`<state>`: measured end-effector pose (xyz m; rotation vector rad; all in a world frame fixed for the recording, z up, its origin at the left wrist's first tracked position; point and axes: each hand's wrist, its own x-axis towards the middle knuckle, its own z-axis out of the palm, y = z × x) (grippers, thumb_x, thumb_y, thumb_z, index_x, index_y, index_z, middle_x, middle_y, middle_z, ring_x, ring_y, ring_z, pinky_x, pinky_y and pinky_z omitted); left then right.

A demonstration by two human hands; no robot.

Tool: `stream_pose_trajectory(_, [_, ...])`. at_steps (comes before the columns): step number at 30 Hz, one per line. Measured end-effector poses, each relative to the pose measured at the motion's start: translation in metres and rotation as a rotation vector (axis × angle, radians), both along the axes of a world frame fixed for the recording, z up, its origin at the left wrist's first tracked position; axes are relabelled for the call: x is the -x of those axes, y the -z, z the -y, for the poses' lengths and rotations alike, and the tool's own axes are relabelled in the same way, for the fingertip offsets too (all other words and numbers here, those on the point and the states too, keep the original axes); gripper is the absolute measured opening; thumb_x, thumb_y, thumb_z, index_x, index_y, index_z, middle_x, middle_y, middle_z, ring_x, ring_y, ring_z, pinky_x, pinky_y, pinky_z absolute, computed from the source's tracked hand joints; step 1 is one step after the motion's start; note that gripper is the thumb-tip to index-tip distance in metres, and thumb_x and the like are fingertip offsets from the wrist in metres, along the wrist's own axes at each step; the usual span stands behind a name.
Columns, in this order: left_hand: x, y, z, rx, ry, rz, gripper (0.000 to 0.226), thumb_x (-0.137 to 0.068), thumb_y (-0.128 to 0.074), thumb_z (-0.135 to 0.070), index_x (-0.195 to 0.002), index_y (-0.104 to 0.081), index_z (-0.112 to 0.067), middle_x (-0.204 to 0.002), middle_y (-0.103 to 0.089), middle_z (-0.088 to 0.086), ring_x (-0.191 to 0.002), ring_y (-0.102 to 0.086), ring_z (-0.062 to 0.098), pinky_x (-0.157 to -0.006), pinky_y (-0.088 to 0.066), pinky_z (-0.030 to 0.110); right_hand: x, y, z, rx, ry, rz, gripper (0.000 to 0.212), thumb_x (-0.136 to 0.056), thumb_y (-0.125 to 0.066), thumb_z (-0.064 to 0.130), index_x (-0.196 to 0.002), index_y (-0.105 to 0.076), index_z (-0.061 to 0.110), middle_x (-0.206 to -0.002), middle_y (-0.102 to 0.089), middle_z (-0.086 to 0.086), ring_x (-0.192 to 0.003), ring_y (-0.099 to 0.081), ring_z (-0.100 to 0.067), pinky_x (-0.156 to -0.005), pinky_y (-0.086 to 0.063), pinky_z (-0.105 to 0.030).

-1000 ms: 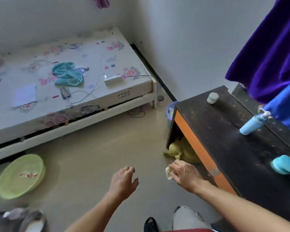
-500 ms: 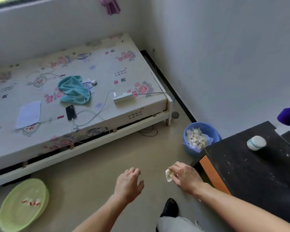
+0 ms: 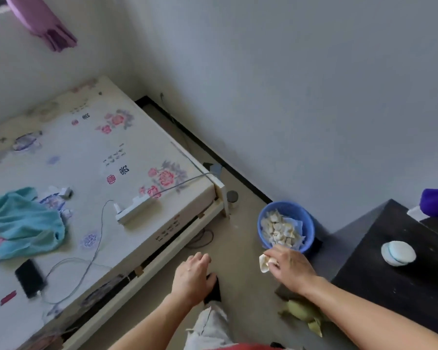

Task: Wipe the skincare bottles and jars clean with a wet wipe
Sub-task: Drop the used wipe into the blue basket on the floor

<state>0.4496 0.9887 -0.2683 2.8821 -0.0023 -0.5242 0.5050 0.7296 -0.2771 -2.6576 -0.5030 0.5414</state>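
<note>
My right hand [image 3: 290, 267] pinches a small crumpled white wet wipe [image 3: 264, 263], held over the floor right at the near rim of a blue bin [image 3: 306, 224]. The bin holds several used white wipes. A round white jar with a teal band [image 3: 398, 253] sits on the black table [image 3: 400, 281] at the right. My left hand [image 3: 194, 275] hangs over the floor with fingers loosely spread, holding nothing. No other bottles show in this view.
A bed with a flowered mattress [image 3: 91, 188] fills the left, carrying a teal cloth [image 3: 23, 223], a phone [image 3: 29, 277], cables and a power strip [image 3: 137, 207]. A yellow-green plush toy [image 3: 304, 314] lies under the table. Purple fabric [image 3: 436, 202] hangs at the right.
The view swung right and closer to the corner; the blue bin now sits just beyond my right hand. Both hands moved forward, the wipe still pinched in the right one.
</note>
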Motion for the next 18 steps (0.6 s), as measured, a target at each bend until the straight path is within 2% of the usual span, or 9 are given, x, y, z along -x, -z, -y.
stream_pose_trajectory(6, [-0.124, -0.008, -0.016, -0.022, 0.332, -0.053, 0.030, -0.088, -0.045, -0.041, -0.107, -0.051, -0.018, -0.105, -0.055, -0.002, -0.100, -0.055, 0.021, -0.072, -0.038, 0.030, -0.045, 0.002, -0.013, -0.012, 0.341, -0.054, 0.030, -0.087, -0.053, 0.022, -0.116, -0.062, 0.022, -0.115, -0.061, 0.004, -0.099, -0.061, -0.017, -0.079, -0.047, -0.027])
stream_pose_trajectory(9, [-0.173, -0.005, -0.005, -0.022, 0.451, -0.078, 0.029, -0.089, -0.045, -0.040, -0.107, -0.050, -0.018, -0.108, -0.055, 0.000, -0.102, -0.054, 0.022, -0.074, -0.038, 0.031, -0.057, 0.004, -0.009, -0.030, 0.462, -0.073, 0.031, -0.086, -0.055, 0.022, -0.116, -0.063, 0.023, -0.115, -0.061, 0.006, -0.100, -0.061, -0.017, -0.079, -0.047, -0.026])
stream_pose_trajectory(13, [-0.218, 0.016, 0.024, -0.014, 0.548, -0.122, 0.035, -0.089, -0.046, -0.043, -0.114, -0.051, -0.020, -0.113, -0.055, -0.001, -0.108, -0.053, 0.020, -0.083, -0.041, 0.032, -0.078, 0.019, 0.009, -0.020, 0.568, -0.120, 0.031, -0.085, -0.056, 0.023, -0.115, -0.062, 0.024, -0.116, -0.060, 0.007, -0.101, -0.062, -0.016, -0.078, -0.050, -0.029])
stream_pose_trajectory(18, [-0.251, 0.058, 0.066, 0.011, 0.593, -0.172, 0.038, -0.088, -0.046, -0.045, -0.117, -0.052, -0.021, -0.115, -0.058, -0.002, -0.109, -0.054, 0.020, -0.085, -0.045, 0.033, -0.111, 0.055, 0.032, -0.013, 0.617, -0.192, 0.029, -0.085, -0.056, 0.023, -0.113, -0.062, 0.023, -0.112, -0.060, 0.006, -0.100, -0.062, -0.017, -0.077, -0.052, -0.032])
